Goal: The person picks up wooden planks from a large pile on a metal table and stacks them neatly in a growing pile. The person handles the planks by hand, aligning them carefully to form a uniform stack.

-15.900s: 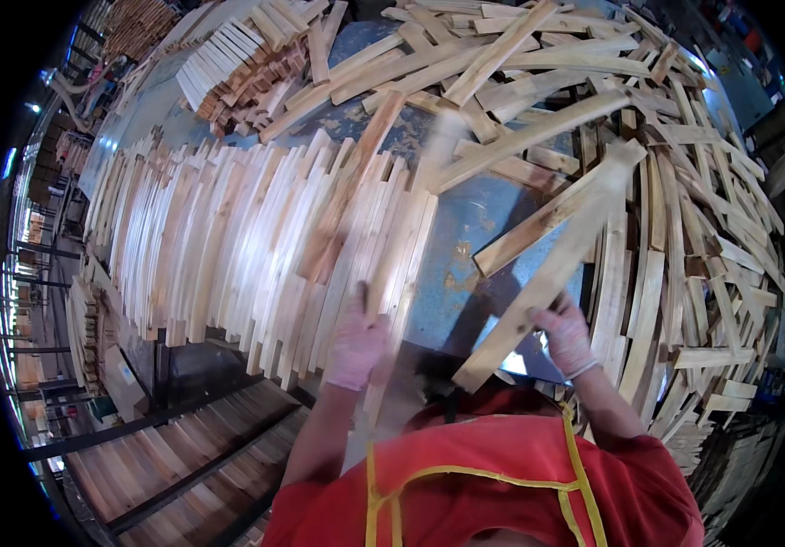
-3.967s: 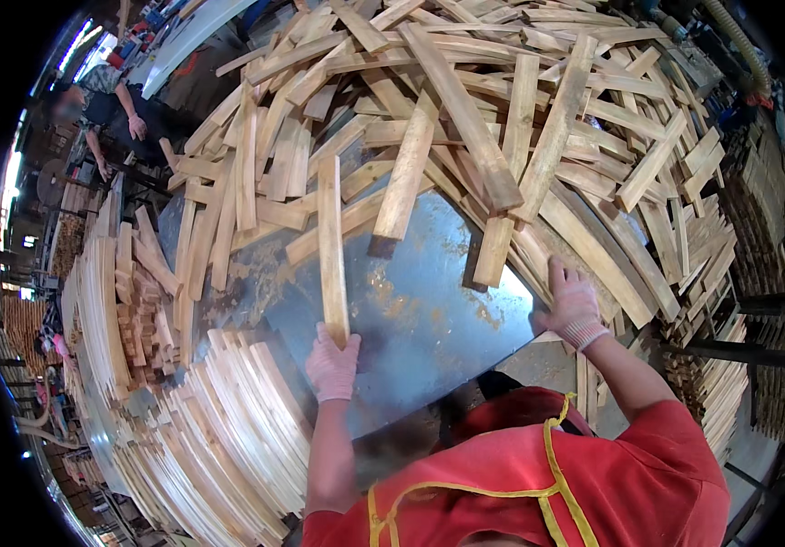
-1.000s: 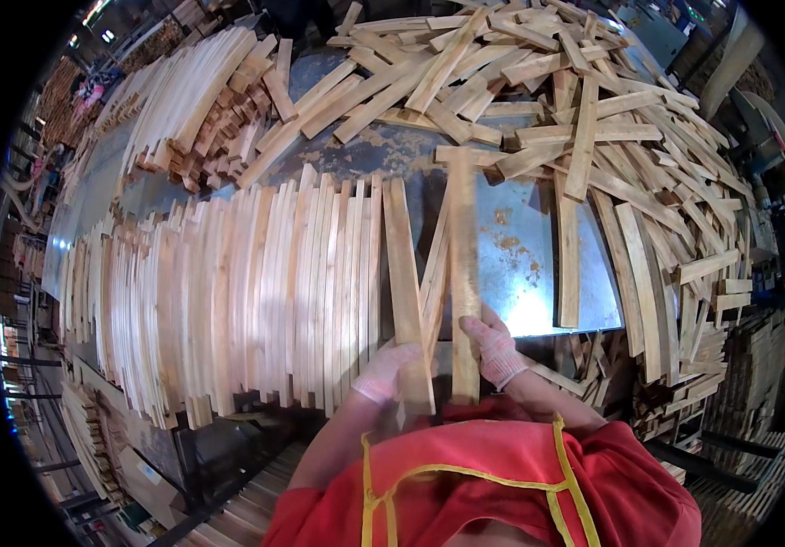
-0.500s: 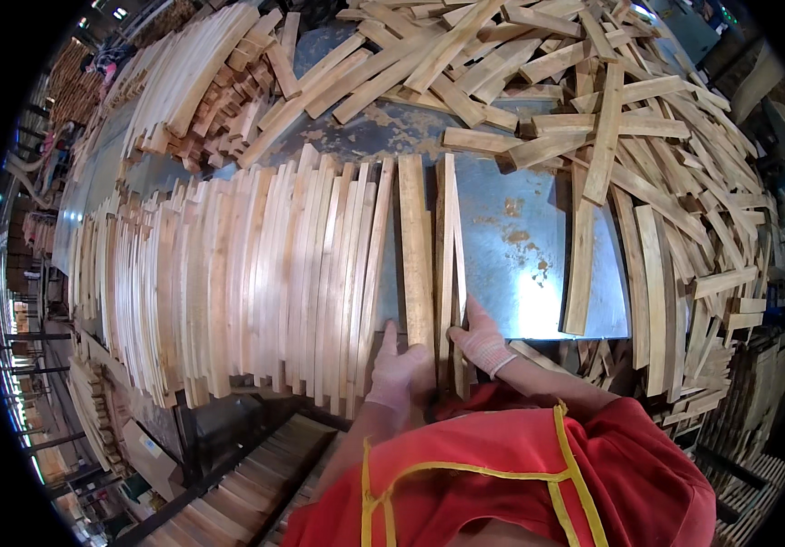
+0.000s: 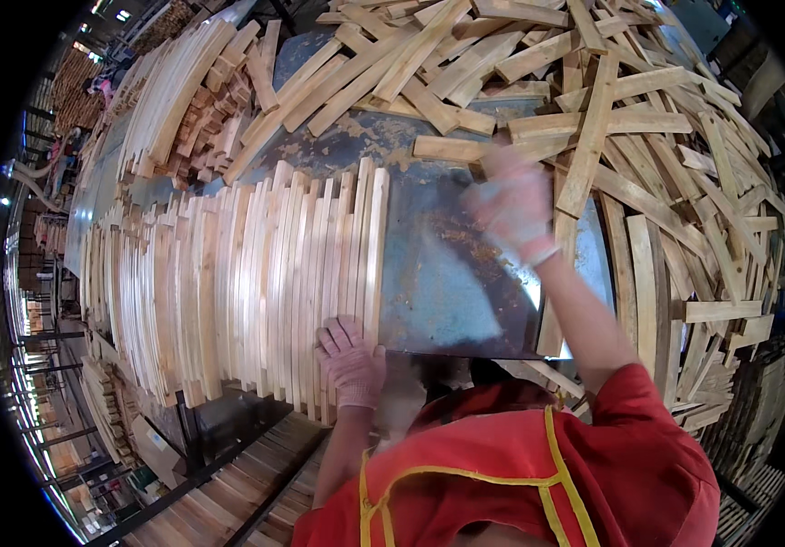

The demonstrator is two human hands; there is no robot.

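Note:
My left hand (image 5: 353, 366), in a pale pinkish knit glove, lies over the near ends of a row of wooden strips (image 5: 297, 283). Its fingers are spread across them, with the thumb beside the row's rightmost strip (image 5: 375, 246). My right hand (image 5: 513, 205), also gloved, is smeared by motion over the metal tabletop (image 5: 438, 314). It is close to the jumbled pile of strips (image 5: 643, 123), and its fingers cannot be made out. Just beyond it lies a strip (image 5: 447, 149) at the pile's edge.
Stacked strips (image 5: 194, 87) lie at the far left with their ends showing. One long strip (image 5: 552, 319) rests at the table's right side, by the pile. Below the near edge at left is a dark metal frame (image 5: 256, 456) with boards under it. Sawdust (image 5: 461, 228) dots the tabletop.
The strips between my hands have gone from the middle of the table, and the row's right end looks closed up. My left hand moved left onto the row; my right hand moved away toward the pile.

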